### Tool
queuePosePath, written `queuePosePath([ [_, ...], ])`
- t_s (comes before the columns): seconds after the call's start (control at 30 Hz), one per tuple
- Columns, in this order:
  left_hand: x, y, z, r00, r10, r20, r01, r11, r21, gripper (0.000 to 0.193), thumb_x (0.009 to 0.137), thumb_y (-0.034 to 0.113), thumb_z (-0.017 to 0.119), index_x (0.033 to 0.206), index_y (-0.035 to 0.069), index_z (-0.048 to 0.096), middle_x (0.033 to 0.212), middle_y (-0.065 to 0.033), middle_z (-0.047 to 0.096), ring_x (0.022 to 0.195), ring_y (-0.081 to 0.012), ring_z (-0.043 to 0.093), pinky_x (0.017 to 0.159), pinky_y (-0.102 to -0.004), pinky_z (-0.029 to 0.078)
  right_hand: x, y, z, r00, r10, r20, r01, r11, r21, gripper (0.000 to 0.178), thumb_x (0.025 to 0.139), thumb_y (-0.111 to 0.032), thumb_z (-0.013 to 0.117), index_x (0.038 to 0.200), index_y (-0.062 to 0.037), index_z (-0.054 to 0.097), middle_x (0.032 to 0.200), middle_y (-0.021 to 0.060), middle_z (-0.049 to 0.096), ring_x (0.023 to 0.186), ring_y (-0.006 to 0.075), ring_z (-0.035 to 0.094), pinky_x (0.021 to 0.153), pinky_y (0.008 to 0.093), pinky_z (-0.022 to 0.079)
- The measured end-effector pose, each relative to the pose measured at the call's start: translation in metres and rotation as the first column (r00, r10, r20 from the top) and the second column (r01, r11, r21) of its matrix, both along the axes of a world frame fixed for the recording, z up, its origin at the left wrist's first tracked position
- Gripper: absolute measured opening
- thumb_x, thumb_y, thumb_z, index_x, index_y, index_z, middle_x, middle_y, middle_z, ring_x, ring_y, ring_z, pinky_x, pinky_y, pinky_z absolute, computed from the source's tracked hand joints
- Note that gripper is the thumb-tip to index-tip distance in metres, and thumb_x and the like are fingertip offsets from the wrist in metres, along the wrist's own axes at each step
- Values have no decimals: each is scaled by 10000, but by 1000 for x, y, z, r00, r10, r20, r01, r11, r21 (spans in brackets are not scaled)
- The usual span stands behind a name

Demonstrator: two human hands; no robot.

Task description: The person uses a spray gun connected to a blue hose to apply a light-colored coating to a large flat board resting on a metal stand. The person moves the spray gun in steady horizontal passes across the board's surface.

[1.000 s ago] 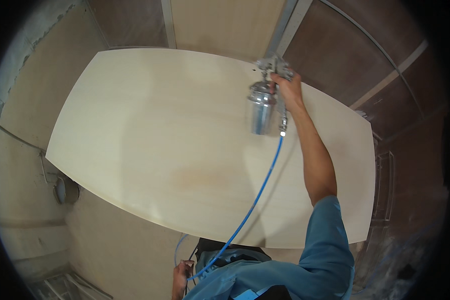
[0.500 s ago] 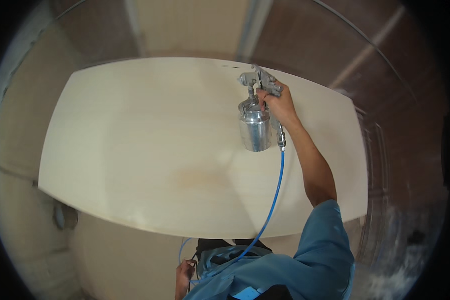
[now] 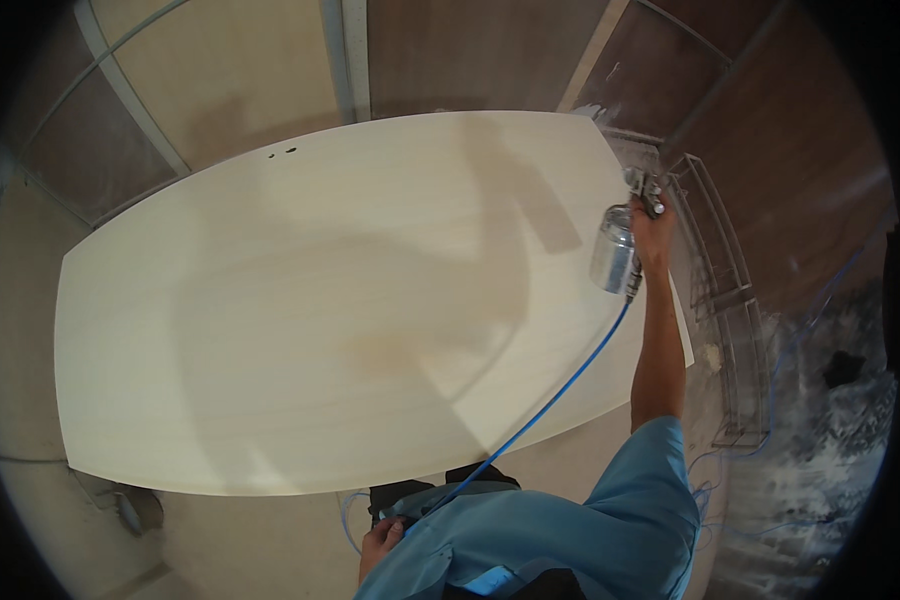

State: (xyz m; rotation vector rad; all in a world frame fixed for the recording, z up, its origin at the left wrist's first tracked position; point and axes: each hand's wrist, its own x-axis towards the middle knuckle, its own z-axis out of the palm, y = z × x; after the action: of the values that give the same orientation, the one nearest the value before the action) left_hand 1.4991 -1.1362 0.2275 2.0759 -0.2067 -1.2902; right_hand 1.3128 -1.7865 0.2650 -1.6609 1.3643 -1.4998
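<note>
Straight to the head view, and the big cream panel (image 3: 300, 350) fills the middle, its long sides bowed by the lens. Over at the panel's right end, the right hand (image 3: 653, 232) has its fingers wrapped around the handle of a metal spray gun (image 3: 644, 190), and that's a firm-looking hold! The gun's head shows just past the panel's right edge, while the silver paint cup (image 3: 613, 250) hangs below it, seen against the panel's right end; how high it sits above that surface, I can't tell. From the foot of the handle, a blue air hose (image 3: 550, 405) curves down past the panel's near right edge toward the wearer's waist. And there, just below the panel's near edge, is the left hand (image 3: 380, 542), fingers curled by the teal shirt (image 3: 570, 520), near the hose; whether it pinches anything, I can't make out. Across the panel lies a broad soft shadow (image 3: 500, 215), and two small dark marks (image 3: 280, 152) sit close to its far edge. Beyond that edge stand brown wall panels (image 3: 470, 55). Just right of the panel there's a thin metal rack (image 3: 740, 370), with loops of blue tubing (image 3: 708, 490) on the floor past the panel's near right corner. Under its near left corner sits a round, bucket-like container (image 3: 140, 508).
</note>
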Motion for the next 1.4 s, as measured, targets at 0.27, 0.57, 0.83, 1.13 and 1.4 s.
queuePosePath([
  [0.27,6,-15,-19,999,-6,-50,0,993,-117,538,933,464,548,1040,-54,646,763,-94,621,705,-179,536,660,-324,443,-49,19,20,998,58,-38,-53,990,132,208,831,-32,593,1028,21,635,687,31,614,567,127,551,562,287,449],
  [0.57,32,-24,-121,996,-38,-85,39,999,6,467,919,412,572,921,-46,667,649,-54,569,604,-148,504,562,-316,398,-42,49,51,987,90,134,-116,973,199,41,848,-41,642,833,-14,615,606,19,571,505,112,508,483,285,394],
  [0.83,122,-77,-178,919,-351,-182,355,935,-10,379,902,337,605,938,-28,699,715,-94,666,627,-162,599,570,-312,473,9,83,49,988,60,145,-106,936,335,32,849,-21,635,867,0,619,586,33,576,510,117,526,519,292,432],
  [1.13,317,-212,-220,781,-624,-30,625,780,42,373,899,342,603,951,-17,689,623,-42,568,577,-146,517,542,-342,428,31,105,50,961,-160,226,75,936,343,123,871,-11,591,990,18,603,623,10,551,512,94,503,487,268,419],
  [1.4,359,-101,-149,875,-418,245,439,897,-39,377,912,323,574,960,-35,679,660,-72,591,608,-169,528,573,-340,433,60,82,-3,958,-265,107,252,960,120,543,842,-20,592,1377,-26,497,919,75,682,841,112,586,806,289,490],
])
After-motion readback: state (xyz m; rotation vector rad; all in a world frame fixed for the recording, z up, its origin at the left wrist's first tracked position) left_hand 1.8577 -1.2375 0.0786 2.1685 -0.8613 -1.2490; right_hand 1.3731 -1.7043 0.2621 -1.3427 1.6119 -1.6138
